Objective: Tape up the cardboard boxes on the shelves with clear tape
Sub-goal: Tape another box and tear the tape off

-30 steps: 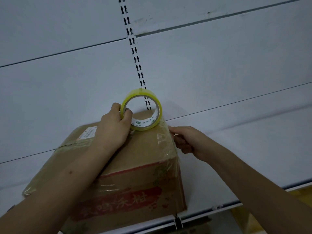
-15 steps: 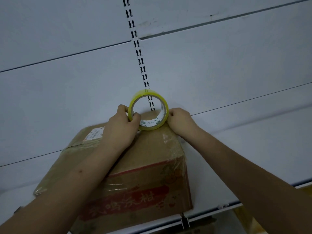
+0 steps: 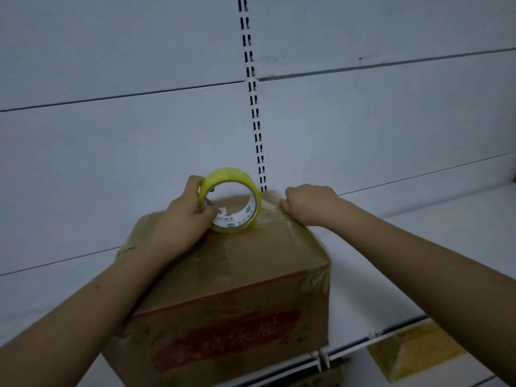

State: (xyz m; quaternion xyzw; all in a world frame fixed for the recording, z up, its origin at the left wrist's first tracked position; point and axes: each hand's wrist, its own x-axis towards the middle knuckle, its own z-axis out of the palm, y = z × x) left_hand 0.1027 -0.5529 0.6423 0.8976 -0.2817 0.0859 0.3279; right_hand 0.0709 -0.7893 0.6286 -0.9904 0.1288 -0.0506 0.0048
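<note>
A brown cardboard box [image 3: 251, 263] with red print on its front stands on a white shelf [image 3: 413, 247]. My left hand [image 3: 178, 222] grips a yellowish roll of clear tape [image 3: 231, 180] upright on the box's far top edge, thumb inside the core. A short strip of tape runs from the roll to the right. My right hand [image 3: 307, 203] holds that strip's end with curled fingers at the box's far right corner. Older clear tape shines on the box's edges.
The white back panel [image 3: 139, 149] with a slotted upright [image 3: 255, 107] rises right behind the box. A yellow-brown box [image 3: 413, 356] shows on a lower shelf at the bottom right. Bare shelf lies to the right of the box.
My right hand has come from the box's right side up to the far right corner and drawn a strip off the roll. The left hand stays on the roll.
</note>
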